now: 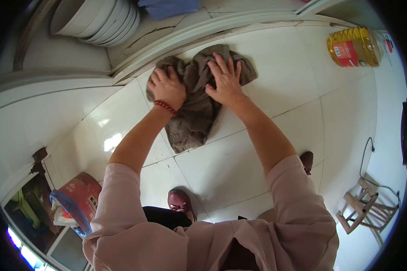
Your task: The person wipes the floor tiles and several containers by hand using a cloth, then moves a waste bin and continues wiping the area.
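A crumpled brown cloth [193,118], like a towel, lies spread on the white tiled floor [230,159]. My left hand [168,87], with a red bead bracelet [165,106] at the wrist, presses flat on the cloth's left part. On its right part rests my right hand [225,79], fingers spread and palm down. Neither hand visibly grasps the fabric; both touch it from above. One end of the cloth trails towards me, and its far edge lies close to the cabinet's bottom rail [210,37].
Stacked white bowls [105,23] stand inside the cabinet at the upper left. A large bottle of yellow oil [354,47] is at the far right. A small wooden stool [359,203] and a black cord [361,166] are lower right; a red bucket [83,193] with a bag is lower left.
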Motion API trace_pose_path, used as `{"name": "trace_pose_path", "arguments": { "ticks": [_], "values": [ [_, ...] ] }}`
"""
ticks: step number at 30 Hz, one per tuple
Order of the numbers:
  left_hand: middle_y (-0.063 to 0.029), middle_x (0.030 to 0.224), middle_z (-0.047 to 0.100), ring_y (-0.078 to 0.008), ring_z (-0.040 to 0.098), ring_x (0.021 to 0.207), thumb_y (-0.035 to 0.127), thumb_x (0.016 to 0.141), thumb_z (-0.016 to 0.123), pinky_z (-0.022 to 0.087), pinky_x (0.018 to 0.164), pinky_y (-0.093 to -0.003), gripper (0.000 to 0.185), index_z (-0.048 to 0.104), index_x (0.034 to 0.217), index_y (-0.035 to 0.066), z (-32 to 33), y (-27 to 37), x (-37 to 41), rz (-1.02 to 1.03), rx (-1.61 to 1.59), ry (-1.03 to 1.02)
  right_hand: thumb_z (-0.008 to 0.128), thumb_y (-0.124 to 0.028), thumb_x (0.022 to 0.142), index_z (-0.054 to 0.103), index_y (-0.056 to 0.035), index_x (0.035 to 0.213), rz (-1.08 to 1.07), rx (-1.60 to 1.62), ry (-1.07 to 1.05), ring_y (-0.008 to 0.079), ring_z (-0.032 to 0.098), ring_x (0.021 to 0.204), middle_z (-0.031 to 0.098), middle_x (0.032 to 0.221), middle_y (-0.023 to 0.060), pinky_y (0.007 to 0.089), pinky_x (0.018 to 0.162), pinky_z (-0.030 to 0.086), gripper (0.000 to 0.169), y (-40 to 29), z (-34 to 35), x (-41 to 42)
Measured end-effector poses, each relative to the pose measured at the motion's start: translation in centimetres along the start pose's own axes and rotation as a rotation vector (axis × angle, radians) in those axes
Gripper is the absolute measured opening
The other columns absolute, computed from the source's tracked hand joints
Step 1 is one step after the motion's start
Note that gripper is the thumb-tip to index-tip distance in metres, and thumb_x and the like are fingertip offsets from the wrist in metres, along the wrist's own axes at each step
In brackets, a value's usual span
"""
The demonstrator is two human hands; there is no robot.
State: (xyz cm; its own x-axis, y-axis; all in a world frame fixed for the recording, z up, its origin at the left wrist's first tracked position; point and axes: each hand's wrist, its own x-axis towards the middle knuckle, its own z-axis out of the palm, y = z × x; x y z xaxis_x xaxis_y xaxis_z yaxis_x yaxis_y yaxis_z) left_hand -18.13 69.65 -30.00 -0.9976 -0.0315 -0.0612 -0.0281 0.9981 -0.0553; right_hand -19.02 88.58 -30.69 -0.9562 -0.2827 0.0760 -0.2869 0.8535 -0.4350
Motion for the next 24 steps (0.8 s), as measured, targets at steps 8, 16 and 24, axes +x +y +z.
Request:
{"name": "trace_pose_path", "arguments": {
  "ticks": [8, 16, 24],
  "values": [
    [-0.0223, 0.135, 0.034, -0.0386, 0.034, 0.123, 0.036, 0.084, 0.052, 0.026, 0.100, -0.0538, 0.056, 0.044, 0.134, 0.010, -1.9, 11.2, 3.8, 0.293, -0.214, -0.006, 0.063, -0.038, 0.070, 0.041, -0.0172, 0.134, 0.623, -0.082, 0.078, 0.0500, 0.007, 0.135, 0.009, 0.152, 0.0120, 0.0629, 0.107, 0.007, 0.071, 8.9, -5.6, -0.6],
    [-0.0233, 0.131, 0.038, -0.0390, 0.040, 0.116, 0.028, 0.079, 0.060, 0.035, 0.093, -0.0496, 0.055, 0.048, 0.130, 0.011, -1.5, 10.4, -1.4, 0.396, -0.459, 0.122, 0.054, -0.040, 0.083, 0.021, -0.0138, 0.144, 0.814, 0.011, 0.081, 0.0491, 0.003, 0.136, 0.008, 0.153, 0.0108, 0.0634, 0.107, 0.006, 0.074, 12.1, -5.5, 1.5],
    [-0.0224, 0.127, 0.041, -0.0373, 0.043, 0.114, 0.029, 0.078, 0.063, 0.038, 0.090, -0.0503, 0.053, 0.051, 0.127, 0.013, -2.3, 9.5, -2.0, 0.278, -0.400, 0.003, 0.049, -0.044, 0.082, 0.031, -0.0103, 0.140, 0.538, -0.200, -0.184, 0.0509, 0.011, 0.134, 0.016, 0.150, 0.0137, 0.0678, 0.103, 0.011, 0.069, 3.0, -4.5, 6.6]
  ]
}}
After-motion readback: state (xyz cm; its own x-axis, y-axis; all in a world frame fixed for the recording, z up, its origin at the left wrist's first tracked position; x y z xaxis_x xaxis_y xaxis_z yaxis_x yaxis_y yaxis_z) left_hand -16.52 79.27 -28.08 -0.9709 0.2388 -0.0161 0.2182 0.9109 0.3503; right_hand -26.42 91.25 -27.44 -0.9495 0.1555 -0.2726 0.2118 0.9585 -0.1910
